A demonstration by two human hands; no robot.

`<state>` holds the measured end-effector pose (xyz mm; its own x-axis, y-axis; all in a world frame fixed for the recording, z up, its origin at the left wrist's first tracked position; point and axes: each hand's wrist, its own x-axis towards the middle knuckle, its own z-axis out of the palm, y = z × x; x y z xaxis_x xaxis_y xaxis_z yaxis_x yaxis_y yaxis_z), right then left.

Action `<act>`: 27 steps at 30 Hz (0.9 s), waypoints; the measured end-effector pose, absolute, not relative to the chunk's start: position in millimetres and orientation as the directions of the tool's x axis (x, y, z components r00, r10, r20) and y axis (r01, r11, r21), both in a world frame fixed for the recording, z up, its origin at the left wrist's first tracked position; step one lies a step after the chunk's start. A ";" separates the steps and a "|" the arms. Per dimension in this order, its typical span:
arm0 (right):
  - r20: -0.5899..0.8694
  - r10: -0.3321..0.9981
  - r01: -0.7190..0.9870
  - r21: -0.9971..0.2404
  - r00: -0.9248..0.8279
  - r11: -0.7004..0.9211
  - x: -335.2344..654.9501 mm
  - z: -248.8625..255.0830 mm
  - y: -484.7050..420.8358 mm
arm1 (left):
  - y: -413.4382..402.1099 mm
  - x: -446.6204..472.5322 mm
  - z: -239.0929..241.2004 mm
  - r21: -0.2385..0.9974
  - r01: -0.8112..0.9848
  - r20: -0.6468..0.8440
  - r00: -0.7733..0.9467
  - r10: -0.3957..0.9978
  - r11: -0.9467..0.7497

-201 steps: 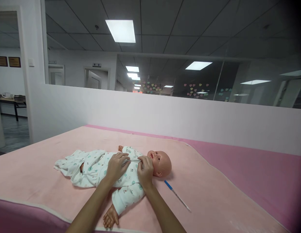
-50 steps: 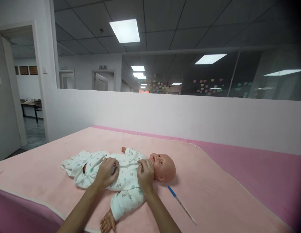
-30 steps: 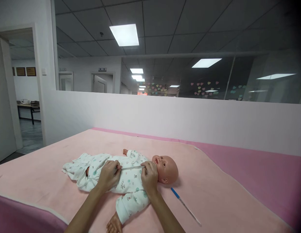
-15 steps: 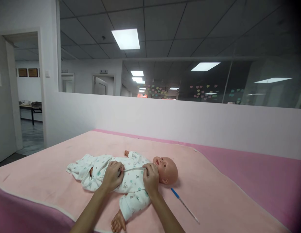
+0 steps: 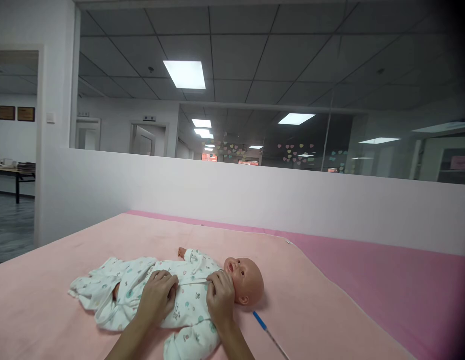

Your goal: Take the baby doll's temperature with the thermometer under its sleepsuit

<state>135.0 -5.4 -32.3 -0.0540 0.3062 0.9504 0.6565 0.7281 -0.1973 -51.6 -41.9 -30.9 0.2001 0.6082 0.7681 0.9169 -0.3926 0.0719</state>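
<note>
A baby doll (image 5: 244,280) in a white printed romper (image 5: 187,307) lies on its back on a pale pink blanket (image 5: 48,290), head to the right. My left hand (image 5: 155,297) rests on the doll's belly, fingers closed on the front edge of the romper. My right hand (image 5: 219,296) is at the doll's chest just below the chin, pinching the same edge of cloth near the collar. The cloth edge is stretched taut between the two hands.
A thin blue-tipped stick (image 5: 268,334), like a thermometer, lies on the blanket right of the doll's head. A darker pink sheet (image 5: 386,290) covers the bed to the right. A white partition wall (image 5: 255,200) stands behind, with a doorway (image 5: 12,150) at the left.
The view has tilted up and shifted, so the doll sits lower in the picture. Both hands keep their pinch on the romper's front, the left having slid from chest to belly.
</note>
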 end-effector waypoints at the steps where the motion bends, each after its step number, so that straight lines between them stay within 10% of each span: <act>1: 0.950 0.308 0.659 -0.196 -0.057 0.727 135.4 -33.0 -5.8 | -44.1 -52.0 -28.1 0.065 0.918 0.752 0.213 0.624 -0.390; 16: 0.931 0.363 0.655 -0.251 -0.038 0.713 133.4 -37.3 -3.2 | -36.1 -48.6 -26.8 0.031 0.963 0.694 0.171 0.700 -0.267; 27: 0.951 0.303 0.723 -0.172 -0.054 0.669 139.2 -38.2 -4.4 | -32.8 -35.5 20.6 0.525 0.713 0.621 0.052 0.782 -0.465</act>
<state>139.2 -4.4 -38.2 -0.0543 0.3031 0.9514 0.7232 0.6689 -0.1718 -35.5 -32.8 20.6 0.0522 0.7822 0.6208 0.7128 -0.4645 0.5254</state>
